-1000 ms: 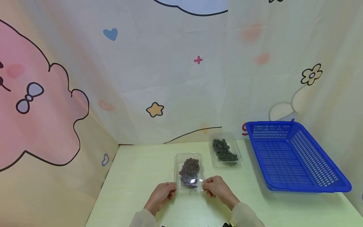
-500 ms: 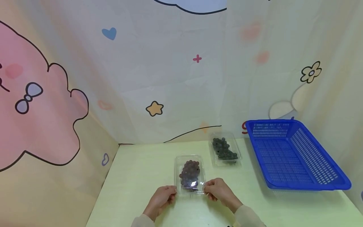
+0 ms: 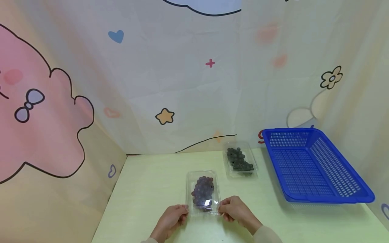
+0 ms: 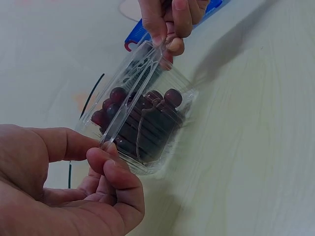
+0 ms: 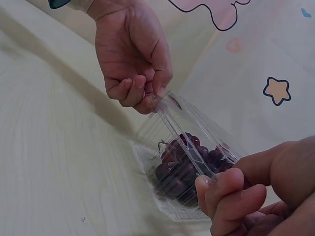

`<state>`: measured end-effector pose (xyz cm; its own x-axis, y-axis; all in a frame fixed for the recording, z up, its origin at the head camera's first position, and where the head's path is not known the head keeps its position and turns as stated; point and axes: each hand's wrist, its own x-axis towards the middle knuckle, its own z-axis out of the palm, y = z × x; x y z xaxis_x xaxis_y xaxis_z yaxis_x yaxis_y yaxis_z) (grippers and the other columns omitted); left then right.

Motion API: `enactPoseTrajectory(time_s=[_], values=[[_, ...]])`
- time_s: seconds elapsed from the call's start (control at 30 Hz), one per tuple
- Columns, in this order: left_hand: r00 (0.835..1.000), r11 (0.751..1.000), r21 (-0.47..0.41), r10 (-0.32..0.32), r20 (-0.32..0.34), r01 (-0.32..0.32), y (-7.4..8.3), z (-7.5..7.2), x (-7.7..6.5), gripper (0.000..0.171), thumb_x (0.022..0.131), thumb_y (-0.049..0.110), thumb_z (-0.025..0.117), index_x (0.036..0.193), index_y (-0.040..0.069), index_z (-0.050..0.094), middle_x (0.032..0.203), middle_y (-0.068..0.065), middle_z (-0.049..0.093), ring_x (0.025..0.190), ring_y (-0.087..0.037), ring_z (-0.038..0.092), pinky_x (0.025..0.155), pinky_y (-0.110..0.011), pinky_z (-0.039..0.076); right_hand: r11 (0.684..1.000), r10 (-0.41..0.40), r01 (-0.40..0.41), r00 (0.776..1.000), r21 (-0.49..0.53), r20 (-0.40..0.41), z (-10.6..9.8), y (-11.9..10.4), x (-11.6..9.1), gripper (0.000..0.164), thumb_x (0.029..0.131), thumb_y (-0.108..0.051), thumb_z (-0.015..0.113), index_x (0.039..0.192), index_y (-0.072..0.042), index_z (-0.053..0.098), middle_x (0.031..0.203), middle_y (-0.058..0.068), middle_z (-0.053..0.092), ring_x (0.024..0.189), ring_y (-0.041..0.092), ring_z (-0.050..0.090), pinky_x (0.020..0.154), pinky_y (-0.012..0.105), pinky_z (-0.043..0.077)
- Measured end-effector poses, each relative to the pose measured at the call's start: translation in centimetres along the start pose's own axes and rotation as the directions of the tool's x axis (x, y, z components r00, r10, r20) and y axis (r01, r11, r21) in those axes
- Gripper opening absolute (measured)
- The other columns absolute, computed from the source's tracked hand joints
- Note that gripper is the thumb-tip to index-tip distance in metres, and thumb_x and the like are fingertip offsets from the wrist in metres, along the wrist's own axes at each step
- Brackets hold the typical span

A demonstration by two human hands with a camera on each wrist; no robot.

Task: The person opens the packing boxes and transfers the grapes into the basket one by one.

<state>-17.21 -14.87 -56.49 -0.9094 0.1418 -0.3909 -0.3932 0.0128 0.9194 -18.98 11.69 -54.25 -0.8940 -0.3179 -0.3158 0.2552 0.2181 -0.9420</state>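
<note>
A clear plastic clamshell box (image 3: 203,173) with a bunch of dark red grapes (image 3: 203,190) inside lies in front of me on the table. My left hand (image 3: 171,219) pinches the near left corner of its rim between thumb and fingers. At the near right corner, my right hand (image 3: 238,213) pinches the same rim. Both wrist views show the lid down over the grapes (image 4: 147,123), and the fingertips of each hand (image 5: 236,196) on the lip along the front edge.
Behind and to the right stands a second clear box (image 3: 250,157) holding dark, nearly black grapes (image 3: 240,160). A blue plastic basket (image 3: 319,199) with mesh sides sits at the right of the pale table (image 3: 146,182). A printed curtain (image 3: 194,84) hangs behind the table.
The clamshell box has slid a little toward me, with both hands moving back along with it. The pinch at each corner stays. The other box and the basket have not moved.
</note>
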Motion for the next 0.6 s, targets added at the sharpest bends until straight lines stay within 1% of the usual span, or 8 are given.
enactPoseTrajectory(time_s=[0.23, 0.4, 0.6], values=[[1.0, 1.0, 0.019, -0.003, 0.009, 0.003, -0.3, 0.0, -0.4, 0.019, 0.099, 0.002, 0.056, 0.109, -0.011, 0.065, 0.08, -0.001, 0.056, 0.068, -0.009, 0.049, 0.064, -0.024, 0.042, 1.0, 0.019, -0.02, 1.0, 0.014, 0.024, 0.0, 0.3, -0.4, 0.01, 0.092, 0.0, 0.066, 0.089, 0.008, 0.07, 0.065, 0.004, 0.062, 0.047, 0.005, 0.045, 0.044, 0.018, 0.035], [1.0, 1.0, 0.02, -0.014, 0.027, 0.014, -0.6, -0.1, -0.6, 0.018, 0.1, 0.002, 0.055, 0.108, -0.011, 0.065, 0.078, 0.0, 0.055, 0.066, -0.009, 0.048, 0.064, -0.025, 0.041, 1.0, 0.026, -0.026, 0.999, 0.009, 0.025, 0.1, 0.5, -0.7, 0.009, 0.091, 0.0, 0.067, 0.087, 0.006, 0.07, 0.064, 0.003, 0.061, 0.047, 0.005, 0.045, 0.043, 0.017, 0.034], [1.0, 0.999, 0.034, -0.015, 0.012, 0.015, -0.8, 0.1, -0.9, 0.016, 0.1, 0.002, 0.055, 0.105, -0.011, 0.065, 0.076, 0.0, 0.055, 0.066, -0.009, 0.048, 0.063, -0.024, 0.041, 1.0, 0.018, -0.018, 0.999, 0.002, 0.031, 0.1, 0.6, -1.2, 0.007, 0.089, -0.001, 0.068, 0.085, 0.004, 0.07, 0.065, 0.003, 0.063, 0.046, 0.005, 0.044, 0.043, 0.018, 0.034]])
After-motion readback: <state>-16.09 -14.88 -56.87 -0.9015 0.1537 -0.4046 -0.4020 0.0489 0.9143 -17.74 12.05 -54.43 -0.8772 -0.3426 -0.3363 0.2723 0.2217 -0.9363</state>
